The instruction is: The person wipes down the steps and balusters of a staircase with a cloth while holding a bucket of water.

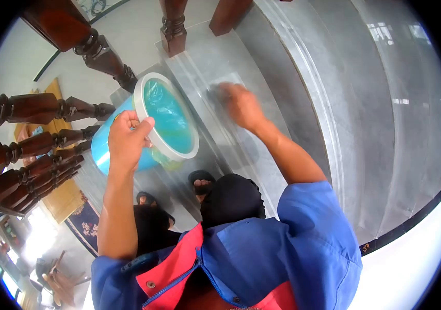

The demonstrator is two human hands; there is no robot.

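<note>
A light blue bin with a white rim and a greenish liner tilts sideways at the left of the stairs. My left hand grips its rim, thumb on the outer edge and fingers behind. To the right, my right hand is over a grey stair step. Its fingers are blurred by motion, and a dark smear beside them is too unclear to name. Whether that hand holds anything cannot be made out.
Dark wooden balusters line the left side and top. Grey polished stairs rise to the right. My sandaled feet stand on a lower step. A wooden table is beyond the railing.
</note>
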